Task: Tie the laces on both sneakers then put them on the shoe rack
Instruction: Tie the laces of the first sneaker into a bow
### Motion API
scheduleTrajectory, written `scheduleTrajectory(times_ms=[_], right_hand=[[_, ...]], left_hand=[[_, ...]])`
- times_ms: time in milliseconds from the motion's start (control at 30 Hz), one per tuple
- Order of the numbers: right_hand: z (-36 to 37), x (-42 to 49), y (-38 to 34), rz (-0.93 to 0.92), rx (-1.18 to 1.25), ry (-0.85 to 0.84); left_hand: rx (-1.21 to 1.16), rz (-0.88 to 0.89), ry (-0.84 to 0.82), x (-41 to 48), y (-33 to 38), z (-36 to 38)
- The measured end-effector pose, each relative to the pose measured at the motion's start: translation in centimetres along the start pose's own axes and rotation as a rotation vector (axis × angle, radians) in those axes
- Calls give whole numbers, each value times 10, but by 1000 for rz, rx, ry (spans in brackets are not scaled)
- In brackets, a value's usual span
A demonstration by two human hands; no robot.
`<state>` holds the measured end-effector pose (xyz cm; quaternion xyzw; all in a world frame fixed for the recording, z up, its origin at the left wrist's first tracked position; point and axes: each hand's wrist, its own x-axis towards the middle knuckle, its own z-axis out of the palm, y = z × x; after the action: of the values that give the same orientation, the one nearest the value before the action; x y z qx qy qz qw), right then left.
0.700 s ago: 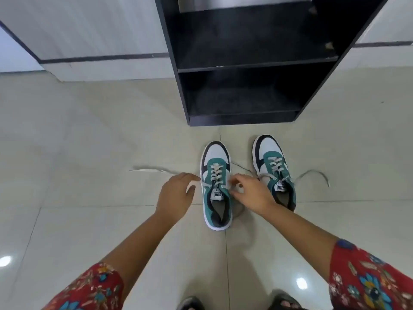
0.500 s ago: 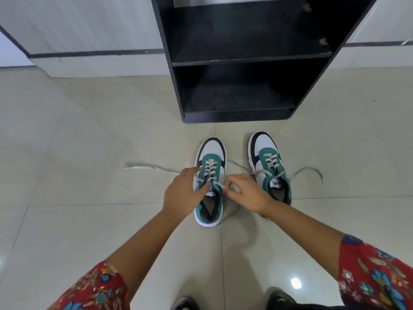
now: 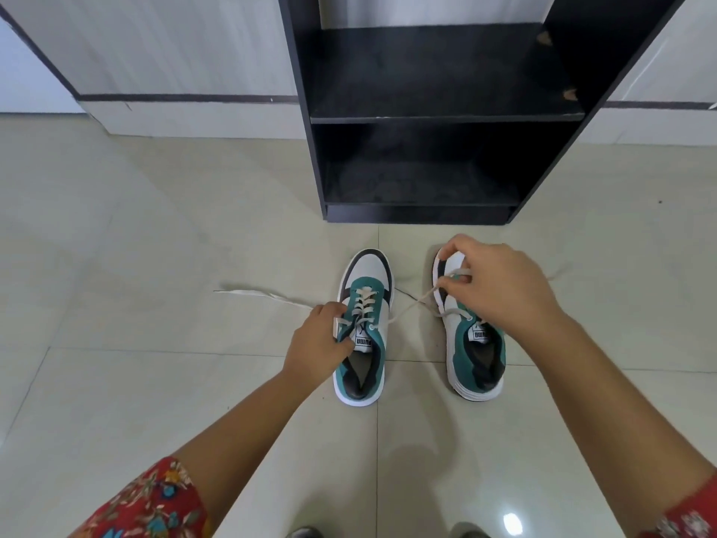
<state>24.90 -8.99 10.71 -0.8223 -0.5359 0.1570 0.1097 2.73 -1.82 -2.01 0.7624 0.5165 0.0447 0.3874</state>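
Observation:
Two teal, white and black sneakers stand side by side on the tile floor in front of a black shoe rack [image 3: 430,118]. My left hand [image 3: 318,341] grips the left side of the left sneaker [image 3: 364,328] at its collar and lace. One cream lace end [image 3: 256,295] trails left across the floor. My right hand [image 3: 500,289] hovers over the right sneaker [image 3: 475,359], pinching a lace strand [image 3: 411,306] that runs taut from the left sneaker's eyelets. The right sneaker's toe is hidden under my right hand.
The rack's two dark shelves hold nothing and open toward me. A white wall with a dark stripe [image 3: 186,99] runs behind it. Glossy beige tiles [image 3: 135,382] spread all around the shoes. My feet show at the bottom edge.
My right hand has drawn the lace up and to the right, over the right sneaker. My left hand has settled on the left sneaker's side. The camera has come closer.

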Motion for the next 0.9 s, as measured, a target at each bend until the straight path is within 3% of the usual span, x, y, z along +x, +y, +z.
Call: scheduleTrajectory(times_ms=[100, 167, 300, 433, 600, 767, 900], right_hand=[[29, -3, 6, 68, -156, -298], [50, -5, 7, -24, -299, -435], [82, -6, -7, -147, 10, -374], [115, -10, -20, -41, 292, -452], [132, -11, -12, 59, 361, -384], [123, -6, -8, 7, 339, -313], [119, -3, -12, -12, 253, -254]], left_hand=[[-1, -7, -7, -4, -4, -1], [-24, -36, -13, -7, -7, -3], [-121, -61, -28, -10, -16, -4], [-41, 5, -9, -10, -19, -5], [104, 41, 11, -7, -13, -11], [4, 25, -3, -4, -10, -21], [147, 100, 58, 0, -10, -26]])
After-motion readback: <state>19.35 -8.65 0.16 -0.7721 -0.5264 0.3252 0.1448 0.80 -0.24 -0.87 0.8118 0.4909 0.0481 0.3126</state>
